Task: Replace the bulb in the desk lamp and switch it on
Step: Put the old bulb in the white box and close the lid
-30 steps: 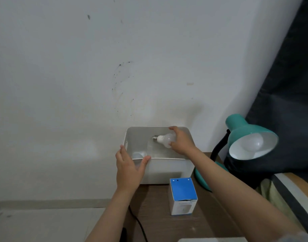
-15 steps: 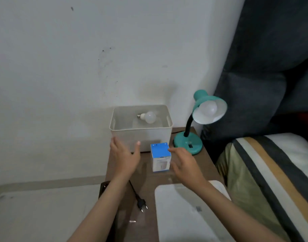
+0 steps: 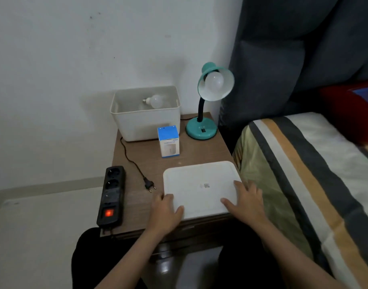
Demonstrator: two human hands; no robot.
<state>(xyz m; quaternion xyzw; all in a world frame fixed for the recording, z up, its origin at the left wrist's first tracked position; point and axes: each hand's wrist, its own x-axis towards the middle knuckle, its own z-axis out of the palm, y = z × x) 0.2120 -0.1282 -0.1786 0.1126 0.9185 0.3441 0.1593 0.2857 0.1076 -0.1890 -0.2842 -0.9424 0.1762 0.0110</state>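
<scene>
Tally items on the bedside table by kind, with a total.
Bulbs: 2, one in the desk lamp, one loose in the bin
Desk lamp: 1
White bin: 1
White lid: 1
Blue and white bulb box: 1
Power strip: 1
Unplugged plug: 1
Total: 8

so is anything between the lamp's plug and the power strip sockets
Nothing visible. The plug lies loose on the table just right of the power strip, with only bare tabletop between them. Both hands rest on the white lid, further right.
</scene>
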